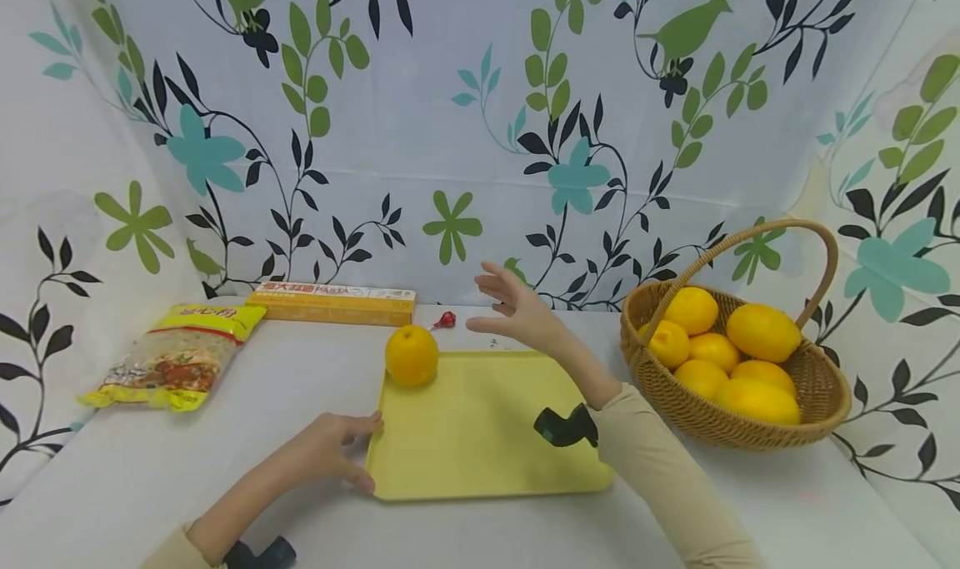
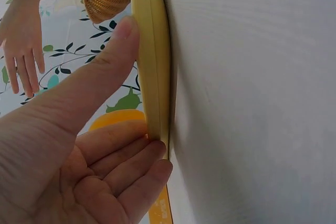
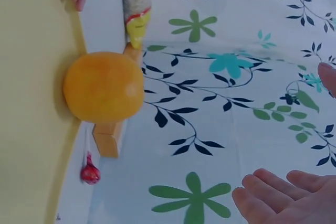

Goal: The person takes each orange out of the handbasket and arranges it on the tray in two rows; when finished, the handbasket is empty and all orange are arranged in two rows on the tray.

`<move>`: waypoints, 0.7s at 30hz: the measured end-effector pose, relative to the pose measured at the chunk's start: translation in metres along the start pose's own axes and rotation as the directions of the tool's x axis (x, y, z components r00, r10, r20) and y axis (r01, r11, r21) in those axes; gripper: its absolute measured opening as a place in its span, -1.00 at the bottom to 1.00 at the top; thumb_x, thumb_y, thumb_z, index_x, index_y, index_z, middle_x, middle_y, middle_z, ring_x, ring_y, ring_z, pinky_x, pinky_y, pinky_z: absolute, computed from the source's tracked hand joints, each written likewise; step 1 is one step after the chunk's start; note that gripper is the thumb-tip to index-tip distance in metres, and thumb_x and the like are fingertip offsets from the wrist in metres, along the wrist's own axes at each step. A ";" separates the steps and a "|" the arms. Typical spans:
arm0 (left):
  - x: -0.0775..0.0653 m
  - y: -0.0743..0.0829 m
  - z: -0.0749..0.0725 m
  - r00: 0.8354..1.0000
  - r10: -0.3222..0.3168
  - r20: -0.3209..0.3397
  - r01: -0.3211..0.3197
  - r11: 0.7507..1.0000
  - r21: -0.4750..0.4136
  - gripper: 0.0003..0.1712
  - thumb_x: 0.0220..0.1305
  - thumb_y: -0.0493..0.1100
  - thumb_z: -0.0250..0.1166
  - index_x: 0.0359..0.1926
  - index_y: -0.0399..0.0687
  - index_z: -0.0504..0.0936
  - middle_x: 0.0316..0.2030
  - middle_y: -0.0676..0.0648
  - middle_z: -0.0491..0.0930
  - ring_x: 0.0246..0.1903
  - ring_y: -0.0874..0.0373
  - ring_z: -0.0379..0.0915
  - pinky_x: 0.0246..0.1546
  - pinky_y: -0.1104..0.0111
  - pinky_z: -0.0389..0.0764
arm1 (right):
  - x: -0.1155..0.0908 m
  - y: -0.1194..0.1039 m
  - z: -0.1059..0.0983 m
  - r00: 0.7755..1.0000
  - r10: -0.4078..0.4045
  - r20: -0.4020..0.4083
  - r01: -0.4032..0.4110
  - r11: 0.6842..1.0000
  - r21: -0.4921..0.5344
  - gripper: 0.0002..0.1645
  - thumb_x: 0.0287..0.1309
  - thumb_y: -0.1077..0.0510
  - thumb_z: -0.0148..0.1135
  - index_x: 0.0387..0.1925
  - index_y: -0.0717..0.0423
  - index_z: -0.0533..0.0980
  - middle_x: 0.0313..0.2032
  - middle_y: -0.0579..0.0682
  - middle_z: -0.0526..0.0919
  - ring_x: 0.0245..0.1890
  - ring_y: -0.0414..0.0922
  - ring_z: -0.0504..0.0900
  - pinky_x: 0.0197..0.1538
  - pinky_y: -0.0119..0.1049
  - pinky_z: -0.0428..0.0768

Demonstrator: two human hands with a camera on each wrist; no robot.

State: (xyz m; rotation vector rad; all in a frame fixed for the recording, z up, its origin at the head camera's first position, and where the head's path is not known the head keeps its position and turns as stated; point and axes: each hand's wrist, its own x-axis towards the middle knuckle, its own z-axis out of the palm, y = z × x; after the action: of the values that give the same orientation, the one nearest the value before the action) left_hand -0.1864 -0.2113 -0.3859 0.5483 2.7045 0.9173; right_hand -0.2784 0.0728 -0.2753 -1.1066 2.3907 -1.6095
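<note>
My left hand (image 1: 330, 452) touches the left edge of a yellow tray (image 1: 495, 427), thumb and fingertips spread along the rim; close up in the left wrist view, that rim (image 2: 151, 51) runs past the thumb. An orange (image 1: 412, 356) sits at the tray's far left corner. Raised over the tray's far edge, my right hand (image 1: 521, 311) has its fingers spread and holds nothing. The right wrist view shows the same orange (image 3: 104, 86) apart from the fingers of my right hand (image 3: 289, 198).
To the right stands a wicker basket (image 1: 652, 377) with a tall handle, filled with several yellow and orange fruits. A pasta box (image 1: 330, 304) and a red lollipop (image 1: 446, 320) lie behind the tray. At far left is a yellow food bag (image 1: 180, 356). Patterned cloth (image 1: 420, 161) hangs behind.
</note>
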 end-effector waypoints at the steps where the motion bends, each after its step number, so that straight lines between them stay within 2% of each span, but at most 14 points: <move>1: 0.000 0.000 0.000 1.000 -0.001 0.001 0.001 1.000 -0.003 -0.05 -0.42 0.08 0.51 0.07 -0.30 0.46 0.12 -0.25 0.34 -0.07 -0.19 0.41 -0.13 0.11 0.50 | -0.003 -0.004 -0.006 1.000 -0.007 0.005 0.007 1.000 -0.001 -0.05 -0.03 0.22 0.30 0.32 0.20 -0.02 0.23 0.15 0.21 0.22 -0.04 0.19 0.20 -0.18 0.24; 5: 0.001 0.001 -0.002 1.000 -0.003 -0.003 0.003 1.000 -0.003 -0.04 -0.42 0.08 0.51 0.08 -0.31 0.45 0.12 -0.25 0.34 -0.06 -0.19 0.40 -0.12 0.10 0.49 | -0.015 -0.018 -0.031 1.000 -0.021 0.022 0.021 0.999 -0.030 -0.06 -0.02 0.17 0.29 0.31 0.23 -0.01 0.23 0.19 0.19 0.22 -0.03 0.19 0.21 -0.19 0.23; 9: 0.001 0.001 0.000 1.000 -0.014 -0.010 0.014 1.000 -0.001 -0.03 -0.43 0.07 0.51 0.08 -0.30 0.45 0.12 -0.25 0.35 -0.06 -0.20 0.40 -0.13 0.11 0.50 | -0.029 -0.027 -0.057 0.999 0.001 0.043 0.002 0.998 -0.063 -0.11 0.00 0.21 0.27 0.30 0.25 0.03 0.23 0.18 0.19 0.21 -0.02 0.20 0.21 -0.15 0.23; 11: 0.000 0.000 0.001 1.000 -0.022 -0.005 0.022 1.000 -0.005 -0.03 -0.44 0.08 0.51 0.08 -0.29 0.45 0.11 -0.24 0.35 -0.06 -0.20 0.40 -0.13 0.11 0.50 | -0.038 -0.030 -0.072 0.998 0.001 0.063 0.004 0.996 -0.085 -0.16 0.03 0.24 0.24 0.28 0.28 0.05 0.23 0.20 0.20 0.21 -0.01 0.21 0.19 -0.11 0.24; 14: 0.000 0.000 0.003 1.000 -0.013 0.008 0.013 1.000 -0.012 -0.04 -0.42 0.08 0.51 0.08 -0.29 0.45 0.12 -0.25 0.35 -0.07 -0.20 0.40 -0.12 0.09 0.49 | -0.052 -0.029 -0.100 0.993 -0.005 0.116 0.020 0.991 -0.129 -0.25 0.07 0.26 0.20 0.26 0.29 0.11 0.19 0.20 0.27 0.17 -0.04 0.28 0.15 -0.17 0.31; 17: 0.000 -0.001 0.002 1.000 -0.003 0.007 0.003 1.000 -0.011 -0.05 -0.41 0.09 0.51 0.08 -0.28 0.45 0.12 -0.24 0.34 -0.07 -0.19 0.41 -0.11 0.07 0.48 | -0.067 -0.031 -0.129 0.975 0.016 0.220 0.014 0.991 -0.135 -0.36 0.10 0.30 0.13 0.21 0.36 0.16 0.12 0.25 0.35 0.09 -0.07 0.38 0.09 -0.25 0.39; 19: 0.001 -0.001 0.002 1.000 0.006 0.004 -0.006 1.000 -0.008 -0.05 -0.40 0.09 0.50 0.08 -0.29 0.46 0.12 -0.26 0.34 -0.07 -0.19 0.41 -0.11 0.07 0.48 | -0.077 -0.030 -0.148 0.952 0.049 0.302 -0.014 0.993 -0.116 -0.42 0.12 0.34 0.08 0.18 0.40 0.18 0.09 0.27 0.38 0.05 -0.08 0.43 0.04 -0.29 0.44; 21: 0.002 -0.001 0.001 1.000 0.003 0.004 -0.003 1.000 -0.008 -0.05 -0.40 0.09 0.50 0.08 -0.28 0.46 0.12 -0.25 0.34 -0.08 -0.19 0.42 -0.11 0.08 0.48 | -0.089 -0.030 -0.163 0.933 0.098 0.346 -0.061 0.991 -0.117 -0.46 0.13 0.35 0.05 0.14 0.45 0.20 0.06 0.29 0.40 0.03 -0.06 0.45 0.03 -0.29 0.44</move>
State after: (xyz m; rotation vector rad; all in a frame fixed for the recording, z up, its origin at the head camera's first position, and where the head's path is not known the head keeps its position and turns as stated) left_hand -0.1877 -0.2108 -0.3878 0.5520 2.6965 0.9261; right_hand -0.2649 0.2470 -0.2056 -1.1803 2.2679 -1.1558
